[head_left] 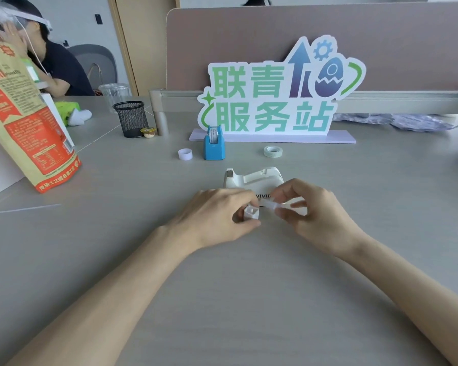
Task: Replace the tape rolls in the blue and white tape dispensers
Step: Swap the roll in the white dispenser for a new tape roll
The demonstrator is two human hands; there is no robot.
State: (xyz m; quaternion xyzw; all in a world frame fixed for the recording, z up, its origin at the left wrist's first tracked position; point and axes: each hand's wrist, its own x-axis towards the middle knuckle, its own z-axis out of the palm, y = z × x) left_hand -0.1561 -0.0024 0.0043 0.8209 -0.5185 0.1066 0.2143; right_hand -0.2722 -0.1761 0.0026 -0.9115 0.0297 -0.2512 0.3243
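On the grey surface (117, 233), before the empty white dispenser (253, 178), the left hand (217, 215) grips a small white hub (251, 213) and the right hand (315, 212) pinches a clear core (271, 204); they should separate by a straight pull, while the fresh roll (273, 151) waits beside the blue dispenser (214, 144).

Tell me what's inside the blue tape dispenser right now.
A tape roll sits upright in the blue tape dispenser, its top edge showing above the body. The lower half of the roll and whatever holds it are hidden by the dispenser's walls.
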